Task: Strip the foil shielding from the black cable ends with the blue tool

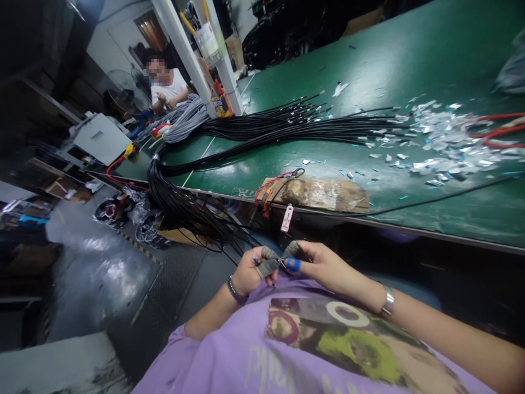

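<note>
In front of my purple shirt my two hands meet, fingertips pinched together. My left hand (249, 272) is closed, with dark grey wraps on its fingers. Closed the same way is my right hand (324, 264), which has a blue band around the thumb. Between the fingertips is the end of a black cable (281, 262), with thin pale strands just showing; the fingers hide most of it. Black cables (172, 194) hang off the bench edge to the left of my hands. Just above them, a wooden block (336, 195) lies at the bench edge with a white tag (287, 218) hanging beside it.
Long black cables (262, 131) run across the green bench (410, 65). Silvery scraps (447, 137) and red-orange cords (500, 131) lie to the right. A white post (192, 54) stands at the back. Behind it a person (168, 85) sits by grey cables (184, 120).
</note>
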`<state>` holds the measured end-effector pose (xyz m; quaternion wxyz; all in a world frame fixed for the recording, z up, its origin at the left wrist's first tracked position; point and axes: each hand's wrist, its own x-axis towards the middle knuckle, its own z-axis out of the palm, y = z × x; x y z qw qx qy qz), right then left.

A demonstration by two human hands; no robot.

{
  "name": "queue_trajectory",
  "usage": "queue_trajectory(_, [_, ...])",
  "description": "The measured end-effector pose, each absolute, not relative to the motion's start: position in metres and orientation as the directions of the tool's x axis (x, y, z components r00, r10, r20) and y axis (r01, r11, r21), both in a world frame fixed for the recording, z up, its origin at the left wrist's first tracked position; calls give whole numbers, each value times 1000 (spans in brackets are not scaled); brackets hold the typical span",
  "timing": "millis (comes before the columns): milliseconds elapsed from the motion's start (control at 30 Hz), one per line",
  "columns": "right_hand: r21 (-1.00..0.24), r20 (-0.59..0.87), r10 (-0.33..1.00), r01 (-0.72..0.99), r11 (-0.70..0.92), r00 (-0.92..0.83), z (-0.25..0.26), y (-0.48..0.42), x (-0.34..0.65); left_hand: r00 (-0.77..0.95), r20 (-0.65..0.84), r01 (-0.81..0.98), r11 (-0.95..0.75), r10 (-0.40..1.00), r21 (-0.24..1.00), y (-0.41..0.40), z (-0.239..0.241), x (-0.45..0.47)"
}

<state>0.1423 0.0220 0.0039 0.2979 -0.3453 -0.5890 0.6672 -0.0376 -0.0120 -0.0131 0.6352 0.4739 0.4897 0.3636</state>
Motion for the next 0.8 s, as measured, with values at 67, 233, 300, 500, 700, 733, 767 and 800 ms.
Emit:
queue_trajectory(67, [-997, -79, 794, 45, -66, -603, 5, 21, 142, 228, -285, 1, 292, 931, 956, -12, -14, -36])
queue_trajectory(233, [-998, -52, 802, 48, -29, -595, 6, 22, 142, 147, -248, -43, 257, 957, 965, -10, -17, -38])
queue_trajectory(300, [-998, -70, 815, 32, -62, -576, 6, 24, 143, 154, -249, -74, 263, 956, 962, -9, -17, -39])
queue_trajectory(500, [-990, -131, 829, 29, -137, -544, 2, 29, 135, 234, -300, -113, 333, 925, 936, -11, -12, -40])
queue_trajectory(700, [-990, -140, 834, 88, -110, -534, -2, 28, 129, 289, -349, -73, 384, 891, 920, -11, -12, -41])
queue_trajectory(733, [-992, -122, 841, 80, -94, -528, -1, 28, 130, 286, -348, -85, 386, 893, 919, -11, -13, -42])
queue_trajectory(767, [-995, -96, 848, 68, -71, -522, 0, 27, 132, 283, -346, -98, 386, 895, 917, -11, -13, -42])
queue_trajectory(800, [-998, -58, 856, 57, -33, -514, 1, 27, 133, 280, -343, -112, 385, 897, 916, -10, -14, -42])
